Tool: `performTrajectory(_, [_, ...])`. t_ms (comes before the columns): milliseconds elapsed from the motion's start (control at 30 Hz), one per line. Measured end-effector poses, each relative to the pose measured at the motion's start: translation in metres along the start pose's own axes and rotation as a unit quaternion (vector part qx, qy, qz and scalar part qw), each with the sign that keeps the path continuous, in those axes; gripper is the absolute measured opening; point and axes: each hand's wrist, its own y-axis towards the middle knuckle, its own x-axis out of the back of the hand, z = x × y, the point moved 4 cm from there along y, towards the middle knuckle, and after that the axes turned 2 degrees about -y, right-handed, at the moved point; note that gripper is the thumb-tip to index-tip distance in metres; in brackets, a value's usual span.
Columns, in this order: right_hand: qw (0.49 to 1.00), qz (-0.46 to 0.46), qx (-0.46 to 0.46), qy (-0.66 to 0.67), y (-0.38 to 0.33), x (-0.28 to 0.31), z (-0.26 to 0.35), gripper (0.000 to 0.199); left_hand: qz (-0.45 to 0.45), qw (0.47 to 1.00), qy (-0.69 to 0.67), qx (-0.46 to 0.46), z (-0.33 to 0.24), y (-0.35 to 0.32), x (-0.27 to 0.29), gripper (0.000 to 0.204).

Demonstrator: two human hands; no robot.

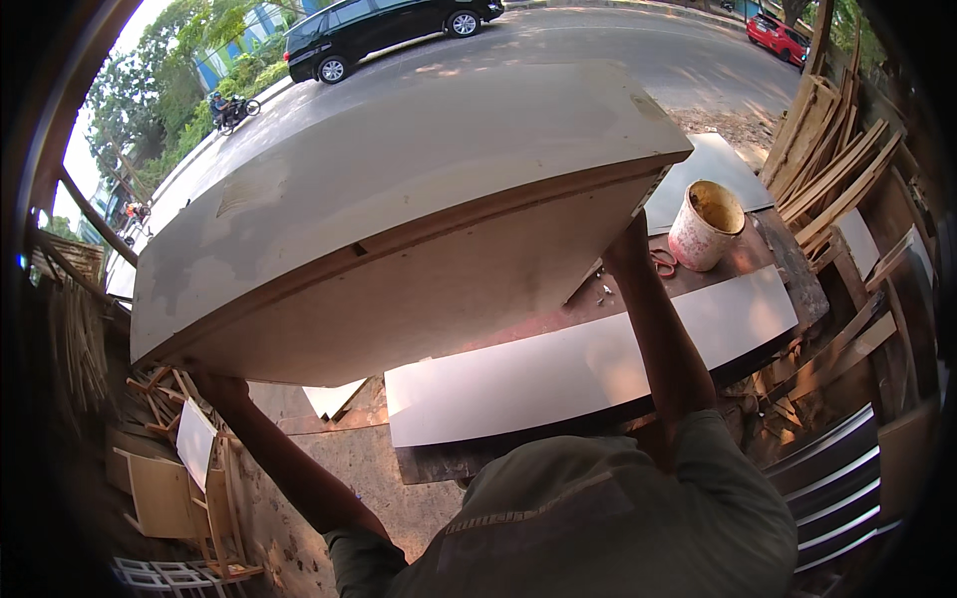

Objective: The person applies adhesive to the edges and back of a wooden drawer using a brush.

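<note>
**Both arms raised under a large wooden panel**

While the green-sleeved shoulders are filling the lower edge of the view, both forearms are reaching up and away from the body. The left hand [221, 387] is pressing against the underside of the big wooden panel [399, 189] near its lower left corner; its fingers are hidden by the board, so their spread cannot be told. The right hand [628, 244] is stretching higher, gripping the panel's right edge, fingers apparently curled behind it. The panel is hanging tilted above a workbench [758, 249]. A long white sheet [558, 374] is lying on the bench, and a stained white bucket [704, 227] is standing beyond it. Farther off, a black car [389, 28] is sitting on the road.
</note>
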Motion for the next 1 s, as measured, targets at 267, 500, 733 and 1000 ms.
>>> performTrajectory(267, [0.99,-0.071,-0.063,0.103,-0.055,0.02,-0.029,0.049,-0.018,0.997,0.044,0.065,0.013,-0.04,0.026,0.064])
performTrajectory(500, [0.927,0.007,-0.148,0.345,-0.065,0.026,-0.065,0.043,-0.057,0.986,0.115,0.109,0.017,-0.071,-0.001,0.068])
performTrajectory(733, [0.926,0.088,-0.21,0.301,-0.092,0.019,-0.082,0.047,-0.082,0.976,0.127,0.155,0.011,-0.107,0.015,0.071])
performTrajectory(1000, [0.923,0.155,-0.226,0.27,-0.106,-0.019,-0.101,0.052,-0.086,0.963,0.127,0.222,0.006,-0.165,0.041,0.075])
